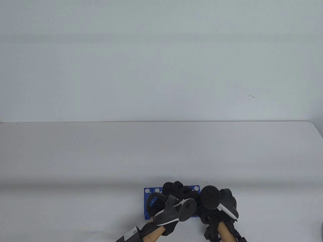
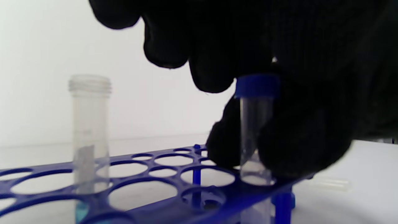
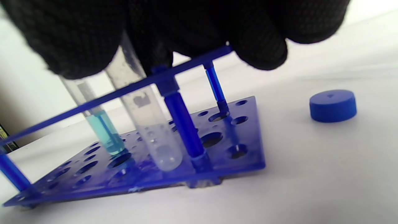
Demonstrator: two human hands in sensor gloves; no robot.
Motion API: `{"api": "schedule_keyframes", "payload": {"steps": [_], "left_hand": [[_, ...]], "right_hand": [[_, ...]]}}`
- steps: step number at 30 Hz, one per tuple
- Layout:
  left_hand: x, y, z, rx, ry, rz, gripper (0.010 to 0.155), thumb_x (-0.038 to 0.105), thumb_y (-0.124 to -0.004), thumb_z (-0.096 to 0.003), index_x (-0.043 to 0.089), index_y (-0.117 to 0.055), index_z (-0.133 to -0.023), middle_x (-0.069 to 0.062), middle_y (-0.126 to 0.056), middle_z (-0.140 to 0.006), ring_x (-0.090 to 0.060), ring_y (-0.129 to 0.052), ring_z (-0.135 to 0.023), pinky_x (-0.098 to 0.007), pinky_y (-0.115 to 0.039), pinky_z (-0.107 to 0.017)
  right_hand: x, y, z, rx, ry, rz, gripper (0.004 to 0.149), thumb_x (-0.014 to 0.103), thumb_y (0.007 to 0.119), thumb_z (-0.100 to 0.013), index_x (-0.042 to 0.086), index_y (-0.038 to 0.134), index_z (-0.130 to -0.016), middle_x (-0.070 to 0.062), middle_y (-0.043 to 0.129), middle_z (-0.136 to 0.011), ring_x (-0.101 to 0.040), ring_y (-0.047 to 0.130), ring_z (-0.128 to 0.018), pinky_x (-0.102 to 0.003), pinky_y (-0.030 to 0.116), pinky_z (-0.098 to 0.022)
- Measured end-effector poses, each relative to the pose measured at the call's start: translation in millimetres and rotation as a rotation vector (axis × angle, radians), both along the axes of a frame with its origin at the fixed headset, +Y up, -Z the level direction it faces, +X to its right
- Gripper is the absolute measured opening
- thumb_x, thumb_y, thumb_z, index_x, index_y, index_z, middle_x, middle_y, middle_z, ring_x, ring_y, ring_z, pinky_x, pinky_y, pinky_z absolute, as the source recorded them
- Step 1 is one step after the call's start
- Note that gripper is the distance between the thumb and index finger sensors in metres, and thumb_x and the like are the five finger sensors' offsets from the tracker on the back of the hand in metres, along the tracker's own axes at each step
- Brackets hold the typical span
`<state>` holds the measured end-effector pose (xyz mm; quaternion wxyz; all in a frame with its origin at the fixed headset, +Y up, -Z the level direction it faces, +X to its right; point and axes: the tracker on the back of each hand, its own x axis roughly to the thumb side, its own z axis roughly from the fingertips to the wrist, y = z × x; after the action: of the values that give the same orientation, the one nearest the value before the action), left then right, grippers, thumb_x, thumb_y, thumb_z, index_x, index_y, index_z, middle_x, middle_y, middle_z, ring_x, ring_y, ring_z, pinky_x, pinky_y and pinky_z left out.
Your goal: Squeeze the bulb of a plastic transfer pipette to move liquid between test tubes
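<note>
Two hands crowd your blue rack (image 1: 151,191) at the table's (image 1: 75,156) near edge; left hand (image 2: 279,93) pinches the capped tube (image 2: 256,124), right hand's (image 1: 217,201) grasp is unclear.

White table (image 1: 75,156) (pale backdrop (image 1: 151,63))

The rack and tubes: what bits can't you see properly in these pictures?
- Table view: both hands cover most of the blue rack; no tubes show.
- Left wrist view: gloved fingers hide the capped tube partly.
- Right wrist view: tube tops hidden behind fingers.
- Pipette: not identifiable anywhere.
</note>
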<state>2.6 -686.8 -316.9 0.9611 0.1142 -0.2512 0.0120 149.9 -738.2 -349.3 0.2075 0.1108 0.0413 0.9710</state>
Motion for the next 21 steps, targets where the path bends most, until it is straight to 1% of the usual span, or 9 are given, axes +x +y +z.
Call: {"api": "schedule_keyframes", "payload": {"steps": [2, 6, 8, 9, 12, 15, 18, 20, 21], "left_hand": [[-0.4, -3.8, 1.6, 0.045, 0.009, 0.016, 0.053, 0.058, -0.078, -0.0372, 0.047, -0.076, -0.089, 0.023, -0.089, -0.093, -0.006, -0.075, -0.089, -0.038, -0.063, -0.072], [-0.6, -5.0, 0.7, 0.031, 0.006, 0.045, 0.052, 0.056, -0.079, -0.037, 0.044, -0.079, -0.088, 0.021, -0.092, -0.09, -0.006, -0.078, -0.086, -0.039, -0.065, -0.071], [-1.6, -6.6, 1.0, 0.043, 0.007, 0.052, 0.052, 0.056, -0.079, -0.0371, 0.043, -0.079, -0.088, 0.02, -0.092, -0.089, -0.006, -0.078, -0.086, -0.039, -0.064, -0.072], [-2.8, -7.5, 0.9, 0.047, 0.009, 0.057, 0.053, 0.056, -0.079, -0.0369, 0.042, -0.079, -0.088, 0.019, -0.092, -0.089, -0.006, -0.078, -0.085, -0.039, -0.065, -0.071], [-4.9, -9.6, 1.1, 0.056, 0.013, 0.063, 0.054, 0.057, -0.078, -0.037, 0.04, -0.079, -0.088, 0.016, -0.093, -0.087, -0.008, -0.079, -0.084, -0.04, -0.065, -0.071], [-3.4, -11.0, 0.9, 0.068, 0.024, 0.054, 0.055, 0.058, -0.077, -0.0367, 0.037, -0.079, -0.088, 0.014, -0.094, -0.085, -0.01, -0.079, -0.082, -0.041, -0.065, -0.07], [-0.8, -14.3, 1.0, 0.097, 0.065, 0.016, 0.058, 0.063, -0.071, -0.0374, 0.034, -0.077, -0.087, 0.013, -0.093, -0.08, -0.012, -0.08, -0.08, -0.043, -0.065, -0.068], [0.2, -17.5, 0.7, 0.112, 0.089, -0.018, 0.06, 0.067, -0.064, -0.0371, 0.034, -0.074, -0.086, 0.014, -0.09, -0.08, -0.012, -0.078, -0.081, -0.043, -0.064, -0.069], [0.0, -16.6, 0.5, 0.099, 0.085, -0.026, 0.061, 0.067, -0.064, -0.037, 0.035, -0.074, -0.087, 0.014, -0.09, -0.082, -0.012, -0.077, -0.082, -0.043, -0.064, -0.07]], "right_hand": [[0.7, -0.4, -0.1, -0.002, 0.0, -0.006, 0.051, 0.05, 0.088, -0.024, 0.036, 0.086, -0.073, 0.006, 0.087, -0.045, -0.024, 0.087, -0.048, -0.047, 0.071, -0.046], [0.5, -0.3, 0.4, 0.007, -0.002, 0.003, 0.051, 0.05, 0.088, -0.024, 0.036, 0.086, -0.073, 0.006, 0.087, -0.046, -0.024, 0.087, -0.048, -0.047, 0.071, -0.046], [0.6, -2.0, 0.4, 0.015, -0.003, -0.006, 0.055, 0.053, 0.085, -0.025, 0.036, 0.086, -0.077, 0.007, 0.087, -0.046, -0.023, 0.087, -0.048, -0.045, 0.072, -0.046], [0.2, -3.4, -0.3, 0.002, -0.009, -0.041, 0.057, 0.053, 0.085, -0.025, 0.036, 0.085, -0.079, 0.007, 0.087, -0.046, -0.023, 0.087, -0.048, -0.046, 0.072, -0.046], [-0.3, -6.3, -1.2, -0.029, -0.023, -0.114, 0.052, 0.048, 0.088, -0.024, 0.036, 0.088, -0.075, 0.005, 0.087, -0.044, -0.026, 0.086, -0.046, -0.047, 0.07, -0.046], [-1.4, -5.3, -0.4, -0.002, -0.029, -0.089, 0.051, 0.048, 0.088, -0.023, 0.037, 0.089, -0.072, 0.006, 0.088, -0.043, -0.025, 0.087, -0.045, -0.047, 0.072, -0.045], [-4.1, -4.4, 0.5, 0.016, -0.037, -0.062, 0.05, 0.048, 0.088, -0.023, 0.037, 0.089, -0.071, 0.006, 0.088, -0.042, -0.025, 0.088, -0.044, -0.047, 0.072, -0.045], [-4.9, -4.3, 0.6, 0.017, -0.036, -0.057, 0.05, 0.049, 0.088, -0.023, 0.038, 0.088, -0.071, 0.006, 0.088, -0.042, -0.025, 0.088, -0.044, -0.047, 0.072, -0.045], [-4.6, -4.2, 0.6, 0.012, -0.037, -0.057, 0.05, 0.049, 0.088, -0.023, 0.038, 0.088, -0.071, 0.006, 0.088, -0.042, -0.025, 0.088, -0.044, -0.047, 0.072, -0.045]]}}
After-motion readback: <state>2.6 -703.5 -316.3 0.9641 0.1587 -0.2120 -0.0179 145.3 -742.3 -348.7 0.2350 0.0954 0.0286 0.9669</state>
